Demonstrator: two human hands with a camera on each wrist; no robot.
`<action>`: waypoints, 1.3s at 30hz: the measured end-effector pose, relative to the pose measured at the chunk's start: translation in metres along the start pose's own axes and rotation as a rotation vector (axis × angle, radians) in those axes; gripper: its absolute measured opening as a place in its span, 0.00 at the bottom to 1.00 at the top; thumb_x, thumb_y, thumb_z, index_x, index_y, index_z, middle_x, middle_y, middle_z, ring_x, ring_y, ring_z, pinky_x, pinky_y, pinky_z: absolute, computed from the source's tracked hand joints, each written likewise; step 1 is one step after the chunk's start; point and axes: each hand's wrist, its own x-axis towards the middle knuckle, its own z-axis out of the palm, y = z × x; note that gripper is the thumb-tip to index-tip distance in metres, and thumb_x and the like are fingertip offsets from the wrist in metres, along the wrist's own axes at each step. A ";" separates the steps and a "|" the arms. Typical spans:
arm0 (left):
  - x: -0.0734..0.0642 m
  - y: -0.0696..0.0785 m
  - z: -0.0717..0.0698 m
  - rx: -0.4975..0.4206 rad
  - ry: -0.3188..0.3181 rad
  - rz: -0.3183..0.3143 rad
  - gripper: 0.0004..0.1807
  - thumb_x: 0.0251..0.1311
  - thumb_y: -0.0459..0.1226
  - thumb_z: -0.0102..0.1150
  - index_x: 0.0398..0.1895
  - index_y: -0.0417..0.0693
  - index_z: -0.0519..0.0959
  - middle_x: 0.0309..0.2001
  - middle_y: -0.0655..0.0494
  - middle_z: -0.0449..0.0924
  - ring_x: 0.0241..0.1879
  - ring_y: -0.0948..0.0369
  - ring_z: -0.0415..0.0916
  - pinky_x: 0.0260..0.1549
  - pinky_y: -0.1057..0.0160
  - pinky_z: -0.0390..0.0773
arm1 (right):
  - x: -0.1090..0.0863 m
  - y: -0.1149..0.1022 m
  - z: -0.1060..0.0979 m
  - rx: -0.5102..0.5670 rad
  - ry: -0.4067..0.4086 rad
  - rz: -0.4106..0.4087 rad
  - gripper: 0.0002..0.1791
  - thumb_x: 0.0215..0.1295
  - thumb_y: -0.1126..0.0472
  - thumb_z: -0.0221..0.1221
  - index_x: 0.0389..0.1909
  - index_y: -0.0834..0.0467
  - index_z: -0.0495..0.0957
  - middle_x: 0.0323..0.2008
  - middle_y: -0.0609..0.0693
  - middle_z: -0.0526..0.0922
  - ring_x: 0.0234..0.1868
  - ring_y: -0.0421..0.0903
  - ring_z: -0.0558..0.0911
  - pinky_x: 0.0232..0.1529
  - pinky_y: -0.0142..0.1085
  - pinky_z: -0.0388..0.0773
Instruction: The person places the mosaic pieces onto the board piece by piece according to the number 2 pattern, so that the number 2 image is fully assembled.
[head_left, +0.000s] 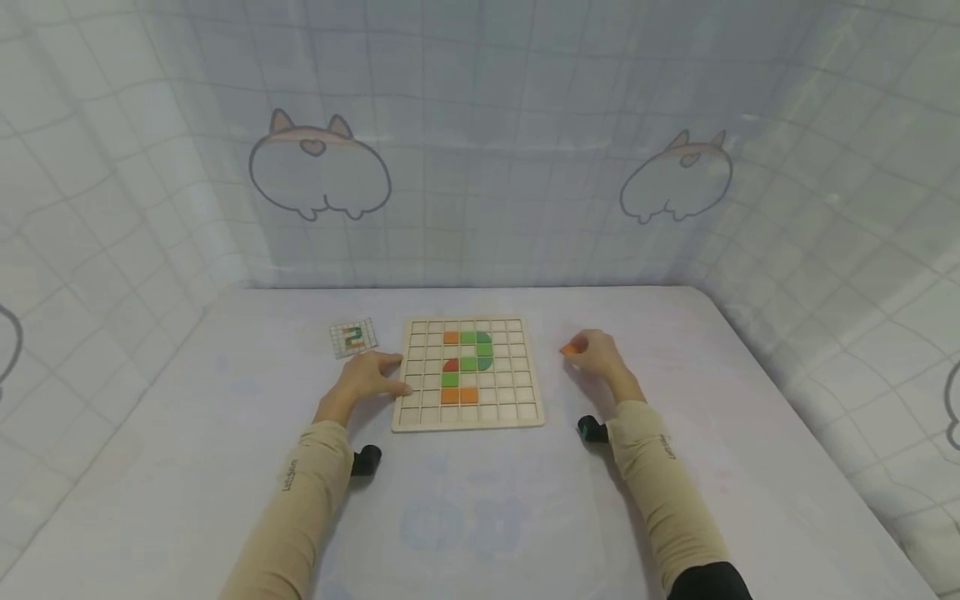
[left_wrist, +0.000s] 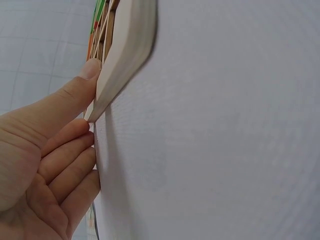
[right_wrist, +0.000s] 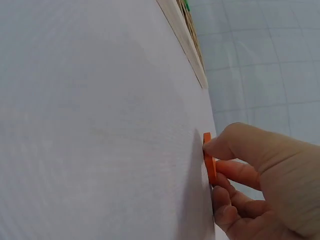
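Note:
A wooden grid board (head_left: 506, 412) lies on the table with orange, green and red tiles set in its squares. My left hand (head_left: 365, 377) holds the board by its left edge, the thumb on top and the index fingertip at the side; in the left wrist view the thumb (left_wrist: 70, 97) overlaps the rim. To the right of the board, my right hand (head_left: 597, 357) pinches a small flat orange tile (right_wrist: 210, 165) between thumb and fingers, close over the table. Part of that tile is hidden by the fingertips.
A small pattern card (head_left: 353, 337) with a coloured figure on a grid lies behind the left hand. Dark wrist cameras, such as the left one (head_left: 367, 461), stick out inward from both sleeves. Curtains with a grid print (head_left: 480, 208) surround the white table.

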 end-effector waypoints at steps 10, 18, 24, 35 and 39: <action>-0.001 0.001 -0.001 -0.004 -0.007 -0.021 0.41 0.47 0.48 0.71 0.63 0.39 0.69 0.63 0.36 0.67 0.62 0.40 0.63 0.61 0.43 0.65 | -0.005 0.011 0.001 0.232 0.054 -0.034 0.17 0.56 0.66 0.62 0.46 0.72 0.78 0.44 0.65 0.81 0.44 0.56 0.80 0.45 0.42 0.79; -0.001 0.000 -0.001 0.005 -0.001 -0.011 0.40 0.46 0.48 0.71 0.62 0.39 0.70 0.62 0.36 0.67 0.62 0.40 0.63 0.60 0.43 0.65 | -0.016 -0.007 -0.001 0.518 0.190 -0.087 0.16 0.59 0.66 0.60 0.47 0.69 0.78 0.47 0.64 0.81 0.44 0.46 0.80 0.46 0.28 0.75; 0.001 -0.002 0.001 0.017 0.005 0.019 0.40 0.46 0.48 0.71 0.62 0.38 0.70 0.62 0.36 0.68 0.61 0.40 0.64 0.60 0.43 0.65 | -0.019 -0.016 0.006 0.695 0.204 -0.151 0.17 0.58 0.68 0.62 0.46 0.72 0.78 0.47 0.65 0.81 0.40 0.34 0.81 0.46 0.24 0.77; 0.000 -0.002 0.002 0.015 0.008 0.019 0.40 0.46 0.48 0.71 0.62 0.38 0.70 0.62 0.36 0.68 0.62 0.40 0.64 0.60 0.43 0.65 | -0.030 -0.056 0.010 0.745 0.116 -0.269 0.15 0.58 0.72 0.60 0.45 0.76 0.76 0.47 0.68 0.80 0.41 0.38 0.81 0.45 0.26 0.77; 0.001 -0.002 0.003 0.014 0.008 0.022 0.41 0.46 0.48 0.71 0.62 0.38 0.70 0.61 0.36 0.68 0.61 0.40 0.64 0.60 0.43 0.65 | -0.030 -0.066 0.016 0.733 0.073 -0.292 0.14 0.58 0.73 0.59 0.44 0.76 0.77 0.46 0.69 0.80 0.39 0.40 0.81 0.43 0.26 0.77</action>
